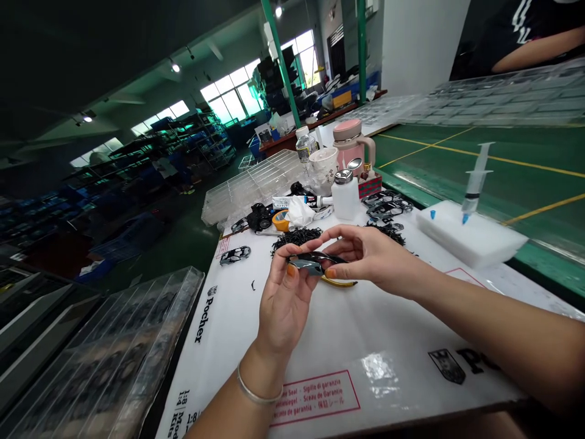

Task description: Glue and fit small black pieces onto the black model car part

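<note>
Head view: I watch the left hand (pixel 284 308) and right hand (pixel 377 257) pinching one glossy dark part (pixel 309 264) between them.
They hold it above the white board (pixel 351 329). Beyond, I see a capped white bottle (pixel 346 201), contents hidden; the clear tray (pixel 183 306) at lower left holds blurred dark pieces (pixel 109 347).

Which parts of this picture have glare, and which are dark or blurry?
Head view: the back windows are washed out white, and glare spots the printed white board; same view: the shelving at left is dim and smeared, while the dark glossy piece between left hand and right hand looks sharper.
</note>
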Demonstrator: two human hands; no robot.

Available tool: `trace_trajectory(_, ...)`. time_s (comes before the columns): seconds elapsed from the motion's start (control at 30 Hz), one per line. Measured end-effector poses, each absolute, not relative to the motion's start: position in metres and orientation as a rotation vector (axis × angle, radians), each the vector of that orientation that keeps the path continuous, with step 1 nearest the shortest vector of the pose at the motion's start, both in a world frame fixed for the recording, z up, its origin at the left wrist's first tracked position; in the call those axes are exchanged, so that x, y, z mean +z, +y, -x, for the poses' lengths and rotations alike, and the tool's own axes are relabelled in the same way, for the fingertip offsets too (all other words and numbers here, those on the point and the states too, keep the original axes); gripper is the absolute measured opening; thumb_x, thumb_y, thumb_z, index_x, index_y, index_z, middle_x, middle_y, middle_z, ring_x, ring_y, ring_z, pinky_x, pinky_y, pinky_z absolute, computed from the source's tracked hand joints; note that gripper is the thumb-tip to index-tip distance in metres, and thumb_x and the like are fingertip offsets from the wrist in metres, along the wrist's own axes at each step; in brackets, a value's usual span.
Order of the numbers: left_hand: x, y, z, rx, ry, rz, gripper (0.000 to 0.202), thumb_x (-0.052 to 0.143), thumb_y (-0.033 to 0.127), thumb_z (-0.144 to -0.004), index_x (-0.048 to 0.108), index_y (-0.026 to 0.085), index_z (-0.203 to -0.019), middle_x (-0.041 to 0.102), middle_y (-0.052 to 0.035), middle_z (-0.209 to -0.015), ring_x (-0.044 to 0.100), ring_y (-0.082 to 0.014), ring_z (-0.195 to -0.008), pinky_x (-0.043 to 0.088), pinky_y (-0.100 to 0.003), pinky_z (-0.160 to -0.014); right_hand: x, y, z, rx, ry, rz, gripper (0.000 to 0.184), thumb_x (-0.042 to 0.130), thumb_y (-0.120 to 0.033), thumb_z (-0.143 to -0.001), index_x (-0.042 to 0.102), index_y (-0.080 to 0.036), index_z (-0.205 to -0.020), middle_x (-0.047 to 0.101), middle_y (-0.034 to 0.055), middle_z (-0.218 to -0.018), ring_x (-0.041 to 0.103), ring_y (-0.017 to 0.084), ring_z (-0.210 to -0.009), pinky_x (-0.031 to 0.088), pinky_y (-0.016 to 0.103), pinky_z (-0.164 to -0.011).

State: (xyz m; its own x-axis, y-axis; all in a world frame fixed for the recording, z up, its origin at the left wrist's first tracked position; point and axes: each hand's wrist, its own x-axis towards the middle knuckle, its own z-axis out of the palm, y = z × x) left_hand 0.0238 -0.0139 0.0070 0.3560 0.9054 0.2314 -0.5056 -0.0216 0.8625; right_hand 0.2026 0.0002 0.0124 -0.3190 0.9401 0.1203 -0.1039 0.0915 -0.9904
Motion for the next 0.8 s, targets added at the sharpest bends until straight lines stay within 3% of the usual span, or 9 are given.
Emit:
trace_trajectory(0.13, 0.008, -0.013, -0.025, 1.213, 0.502, -1.094, 0.016, 0.048, 0.037, -0.098, 0.052, 0.025, -0.106, 0.059, -0.0078, -0.129, 0.058, -0.0205, -0.117, 0.042, -0.039, -0.105, 0.014, -0.003, -0.201, 1.299, -1.496, 0.919, 0.041, 0.074, -0.025, -0.074, 0.06, -0.017, -0.111, 0.069, 0.0095, -0.113, 0.068, 0.022, -0.1, 0.056, 0.033, -0.084)
trace_trajectory(0.27, 0.007, -0.009, -0.021, 1.209, 0.553, -1.105, 0.021, 0.041, 0.035, -0.1, 0.053, 0.023, -0.113, 0.059, -0.0101, -0.13, 0.056, -0.0214, -0.121, 0.043, -0.039, -0.104, 0.013, -0.005, -0.2, 1.078, -1.585, 1.026, 0.041, 0.073, -0.032, -0.076, 0.061, -0.018, -0.113, 0.071, 0.0077, -0.104, 0.07, 0.023, -0.093, 0.058, 0.034, -0.081)
trace_trajectory(0.5, 0.003, -0.002, -0.015, 1.142, 0.678, -1.028, 0.04, 0.066, 0.026, -0.088, 0.054, 0.015, -0.125, 0.066, -0.0133, -0.119, 0.065, -0.0198, -0.103, 0.05, -0.036, -0.097, 0.007, -0.007, -0.205, 0.578, -1.757, 1.086, 0.042, 0.073, -0.035, -0.079, 0.063, -0.021, -0.117, 0.074, 0.0035, -0.098, 0.071, 0.022, -0.089, 0.059, 0.036, -0.082)
trace_trajectory(0.63, 0.004, -0.003, -0.016, 1.189, 0.711, -1.03, 0.04, 0.069, 0.028, -0.086, 0.058, 0.013, -0.121, 0.067, -0.013, -0.114, 0.066, -0.0203, -0.101, 0.051, -0.034, -0.095, 0.009, -0.005, -0.209, 0.392, -1.815, 1.042, 0.045, 0.075, -0.037, -0.078, 0.063, -0.023, -0.119, 0.071, 0.0042, -0.11, 0.069, 0.022, -0.094, 0.059, 0.033, -0.075)
trace_trajectory(0.8, 0.005, -0.004, -0.016, 1.228, 0.732, -0.998, 0.039, 0.072, 0.031, -0.083, 0.061, 0.012, -0.116, 0.069, -0.0118, -0.105, 0.067, -0.0183, -0.094, 0.054, -0.032, -0.089, 0.015, -0.006, -0.21, -0.009, -1.881, 0.796, 0.029, 0.075, -0.027, -0.08, 0.068, -0.02, -0.108, 0.065, 0.0083, -0.118, 0.059, 0.025, -0.113, 0.051, 0.04, -0.097)
